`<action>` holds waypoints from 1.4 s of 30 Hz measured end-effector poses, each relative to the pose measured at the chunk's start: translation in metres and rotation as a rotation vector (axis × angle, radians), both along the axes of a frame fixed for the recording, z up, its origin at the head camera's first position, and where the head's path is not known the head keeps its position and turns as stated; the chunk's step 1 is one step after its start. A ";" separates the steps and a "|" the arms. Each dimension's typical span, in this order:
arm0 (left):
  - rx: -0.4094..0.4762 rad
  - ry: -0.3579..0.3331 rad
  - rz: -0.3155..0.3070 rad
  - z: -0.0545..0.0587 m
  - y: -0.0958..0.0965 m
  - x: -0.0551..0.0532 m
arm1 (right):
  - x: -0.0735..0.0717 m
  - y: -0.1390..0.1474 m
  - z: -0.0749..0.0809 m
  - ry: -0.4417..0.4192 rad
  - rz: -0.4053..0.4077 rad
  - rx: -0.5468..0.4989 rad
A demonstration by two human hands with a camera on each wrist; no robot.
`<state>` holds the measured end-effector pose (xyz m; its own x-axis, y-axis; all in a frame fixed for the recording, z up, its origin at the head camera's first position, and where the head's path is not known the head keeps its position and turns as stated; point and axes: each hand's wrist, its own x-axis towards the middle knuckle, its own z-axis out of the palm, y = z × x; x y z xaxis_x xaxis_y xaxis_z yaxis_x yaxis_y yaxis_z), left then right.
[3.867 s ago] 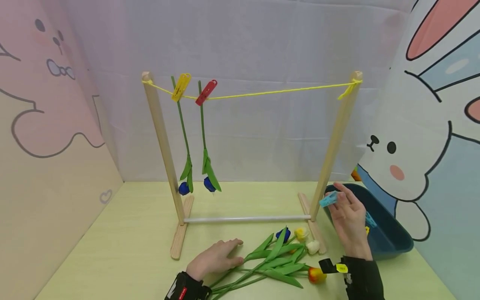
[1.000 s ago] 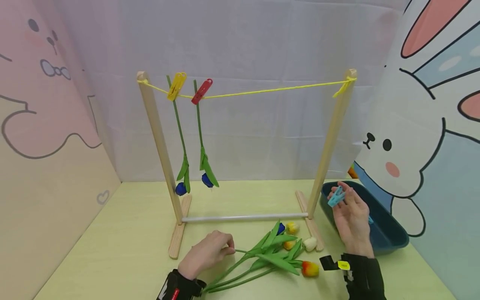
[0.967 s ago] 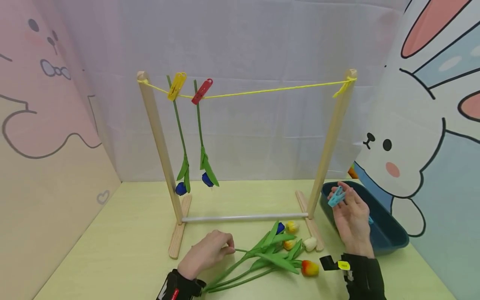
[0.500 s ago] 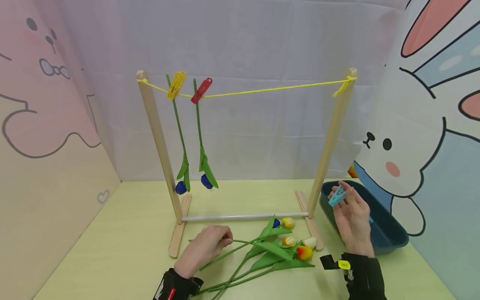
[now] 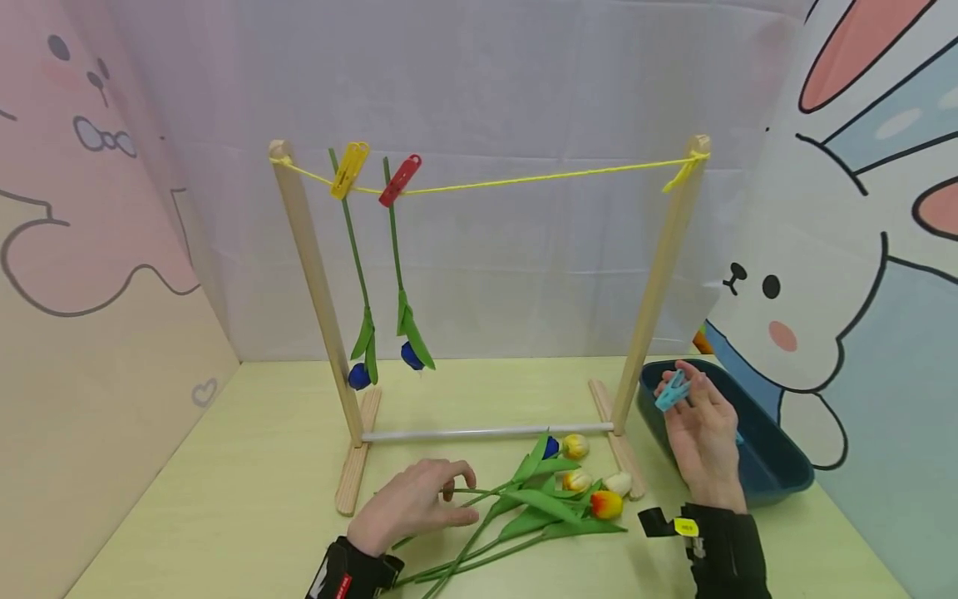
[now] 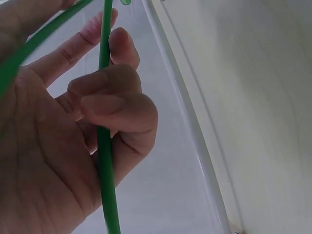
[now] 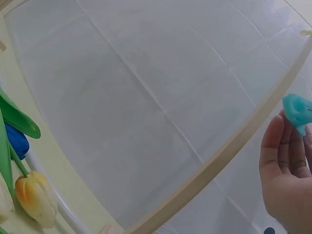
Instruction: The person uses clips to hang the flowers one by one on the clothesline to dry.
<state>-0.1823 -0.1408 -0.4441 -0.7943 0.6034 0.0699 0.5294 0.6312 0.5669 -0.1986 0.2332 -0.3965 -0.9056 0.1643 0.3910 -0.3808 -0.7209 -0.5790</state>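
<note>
My left hand (image 5: 415,503) is low over the tulip stems, left of the pile. In the left wrist view its curled fingers (image 6: 129,114) wrap a green tulip stem (image 6: 108,195), while thumb and index finger are spread. Which bloom that stem ends in I cannot tell. A blue tulip (image 5: 550,448), a yellow tulip (image 5: 575,447), a white tulip (image 5: 618,483) and a red-orange tulip (image 5: 606,504) lie among green leaves. Above the dark bin's near side, my right hand (image 5: 703,441) pinches a light blue clothespin (image 5: 673,391), palm turned up.
A yellow string (image 5: 539,177) spans two wooden posts. A yellow clothespin (image 5: 349,170) and a red clothespin (image 5: 400,180) hold two blue tulips upside down on its left. A white rod (image 5: 486,433) joins the feet. The dark bin (image 5: 786,466) stands right.
My left hand first pinched a stem, shifting the tulips and moving the red-orange bloom backward; its thumb and index finger have since parted. My right hand has turned the clothespin since the earliest frame.
</note>
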 end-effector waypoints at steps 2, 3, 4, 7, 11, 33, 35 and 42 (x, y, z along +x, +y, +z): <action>0.004 -0.005 -0.010 -0.001 -0.001 0.000 | 0.000 0.000 0.000 0.000 0.001 -0.001; 0.006 -0.006 -0.014 -0.001 -0.001 0.000 | 0.000 0.000 0.000 0.001 0.004 -0.004; 0.010 -0.010 -0.016 -0.001 -0.001 0.001 | 0.000 0.000 0.000 0.003 0.007 -0.006; 0.018 -0.023 -0.016 -0.003 -0.001 0.001 | 0.000 0.000 0.000 0.013 0.013 -0.013; 0.021 -0.046 -0.015 -0.003 -0.001 0.000 | 0.000 0.000 -0.001 0.021 0.011 -0.011; -0.021 0.434 0.253 0.003 0.007 0.004 | 0.000 0.001 -0.001 0.003 -0.007 0.001; -0.006 0.486 0.284 0.005 0.009 0.004 | 0.000 0.001 -0.001 0.006 -0.011 0.004; 0.087 0.645 0.350 0.006 0.010 0.001 | 0.000 0.000 -0.001 0.011 -0.017 0.002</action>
<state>-0.1815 -0.1312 -0.4386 -0.7239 0.2937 0.6243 0.5507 0.7910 0.2664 -0.1986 0.2336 -0.3976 -0.8982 0.1784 0.4017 -0.3994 -0.7129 -0.5764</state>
